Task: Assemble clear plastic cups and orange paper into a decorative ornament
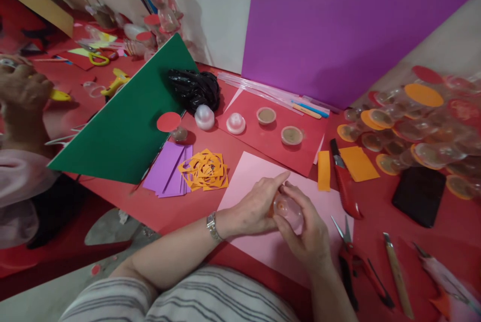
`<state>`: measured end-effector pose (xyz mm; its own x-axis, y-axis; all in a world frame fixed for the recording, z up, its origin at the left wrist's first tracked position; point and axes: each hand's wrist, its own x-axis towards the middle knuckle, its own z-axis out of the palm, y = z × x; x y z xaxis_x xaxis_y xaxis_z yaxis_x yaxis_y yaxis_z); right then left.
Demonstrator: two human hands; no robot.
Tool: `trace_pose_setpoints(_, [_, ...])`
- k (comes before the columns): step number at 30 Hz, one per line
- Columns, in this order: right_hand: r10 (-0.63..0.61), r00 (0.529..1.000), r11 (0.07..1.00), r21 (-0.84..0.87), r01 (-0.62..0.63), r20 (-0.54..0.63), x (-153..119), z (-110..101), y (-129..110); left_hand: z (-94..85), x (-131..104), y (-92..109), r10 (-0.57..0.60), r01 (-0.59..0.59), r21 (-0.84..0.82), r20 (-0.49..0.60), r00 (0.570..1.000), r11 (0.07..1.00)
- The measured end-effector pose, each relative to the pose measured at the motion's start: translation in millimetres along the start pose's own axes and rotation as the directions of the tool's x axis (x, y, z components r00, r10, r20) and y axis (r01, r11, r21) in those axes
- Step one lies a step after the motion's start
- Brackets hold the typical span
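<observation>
Over a pale pink sheet (259, 252), a small clear plastic cup (290, 213) is held between my two hands. My left hand (257, 208) wraps its far left side, palm and thumb against it. Thumb and fingers of my right hand (310, 229) grip the right side. Part of the cup is hidden behind the fingers. Beyond the sheet, two cups of brown sand (266, 116) and a clear domed cup (235, 123) stand on a red sheet (251, 139). Another domed cup (205, 117) is to their left. Orange paper cut-outs (205, 169) lie near my left forearm.
Red scissors (351, 257), a red box cutter (345, 187), a wooden-handled knife (397, 274) and a black phone (420, 196) lie at right. Several sand-filled plastic hourglasses (424, 131) are stacked behind. A green board (131, 111) stands left; beyond it is another person's hand (24, 84).
</observation>
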<state>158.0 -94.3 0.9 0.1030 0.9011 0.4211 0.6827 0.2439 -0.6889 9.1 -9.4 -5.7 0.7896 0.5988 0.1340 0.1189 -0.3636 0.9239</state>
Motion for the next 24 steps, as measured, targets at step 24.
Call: trace_pose_setpoints(24, [0.001, 1.000, 1.000, -0.029, -0.001, -0.002, 2, -2, 0, -3.1, -1, 1, -0.004, 0.005, 0.034, -0.008, 1.000, 0.999])
